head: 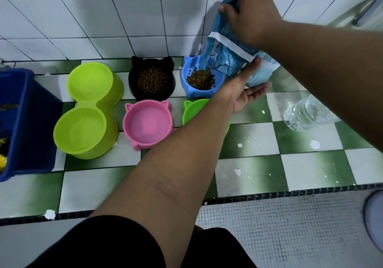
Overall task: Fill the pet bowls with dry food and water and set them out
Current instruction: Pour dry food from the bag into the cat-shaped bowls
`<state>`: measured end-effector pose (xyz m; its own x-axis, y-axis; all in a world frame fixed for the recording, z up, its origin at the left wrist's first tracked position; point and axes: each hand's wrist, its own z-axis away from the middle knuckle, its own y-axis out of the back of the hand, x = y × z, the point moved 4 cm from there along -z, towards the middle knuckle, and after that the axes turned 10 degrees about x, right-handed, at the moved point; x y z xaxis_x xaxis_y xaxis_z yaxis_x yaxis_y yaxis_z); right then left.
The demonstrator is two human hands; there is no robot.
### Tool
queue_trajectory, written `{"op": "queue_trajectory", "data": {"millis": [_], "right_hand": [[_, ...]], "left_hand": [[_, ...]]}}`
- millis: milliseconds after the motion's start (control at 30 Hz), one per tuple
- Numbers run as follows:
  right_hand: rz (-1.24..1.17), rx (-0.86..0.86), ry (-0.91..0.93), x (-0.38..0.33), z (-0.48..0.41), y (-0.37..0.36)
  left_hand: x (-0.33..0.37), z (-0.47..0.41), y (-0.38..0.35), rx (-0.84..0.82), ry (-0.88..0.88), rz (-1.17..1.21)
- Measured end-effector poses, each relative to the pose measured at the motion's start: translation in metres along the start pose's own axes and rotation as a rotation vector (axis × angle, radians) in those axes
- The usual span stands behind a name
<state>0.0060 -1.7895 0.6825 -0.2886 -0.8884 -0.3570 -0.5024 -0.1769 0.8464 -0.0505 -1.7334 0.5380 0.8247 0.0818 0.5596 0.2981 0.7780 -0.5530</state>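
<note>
A blue food bag (232, 58) is tilted over the blue cat-eared bowl (186, 87), and brown kibble (200, 79) lies heaped in that bowl. My right hand (248, 12) grips the bag's top; my left hand (244, 89) supports it from below. To the left, the black cat-eared bowl (132, 83) is full of kibble. In front, the pink bowl (148, 122) holds water. My left forearm mostly hides a green cat-eared bowl (192, 110). The lime double bowl (87, 110) at the left looks wet or holds water in both cups.
A dark blue bin (27, 122) stands at the far left. A clear plastic water bottle (304, 112) lies on the green-and-white checked floor at the right. A white tiled wall (103, 19) rises right behind the bowls. A black-tiled step edge (248, 197) runs in front.
</note>
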Motion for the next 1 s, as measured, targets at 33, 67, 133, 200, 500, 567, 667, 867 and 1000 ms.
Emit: {"op": "queue_trajectory", "data": {"millis": [33, 67, 133, 200, 500, 567, 667, 867, 1000], "right_hand": [[0.001, 0.012, -0.006, -0.001, 0.001, 0.003], [-0.002, 0.03, -0.016, -0.002, 0.001, 0.007], [-0.016, 0.073, -0.059, -0.005, 0.005, 0.016], [-0.03, 0.115, -0.1, -0.009, 0.01, 0.024], [-0.131, 0.233, -0.201, -0.052, 0.052, 0.051], [-0.169, 0.209, -0.183, -0.065, 0.063, 0.051], [-0.18, 0.15, -0.121, -0.086, 0.075, 0.043], [-0.181, -0.007, 0.013, -0.12, 0.089, 0.014], [-0.139, -0.14, 0.142, -0.142, 0.089, -0.011]], "left_hand": [[0.002, 0.004, 0.0, -0.001, -0.004, -0.016], [0.004, 0.009, 0.001, 0.008, -0.011, -0.042], [0.01, 0.018, 0.004, 0.047, -0.035, -0.113], [0.017, 0.024, 0.01, 0.07, -0.055, -0.181], [0.023, 0.079, 0.051, 0.116, -0.096, -0.3], [0.02, 0.095, 0.061, 0.126, -0.106, -0.282], [0.015, 0.12, 0.074, 0.079, -0.097, -0.238], [-0.01, 0.13, 0.108, 0.073, -0.077, -0.099], [-0.021, 0.123, 0.125, 0.099, -0.028, 0.02]]}}
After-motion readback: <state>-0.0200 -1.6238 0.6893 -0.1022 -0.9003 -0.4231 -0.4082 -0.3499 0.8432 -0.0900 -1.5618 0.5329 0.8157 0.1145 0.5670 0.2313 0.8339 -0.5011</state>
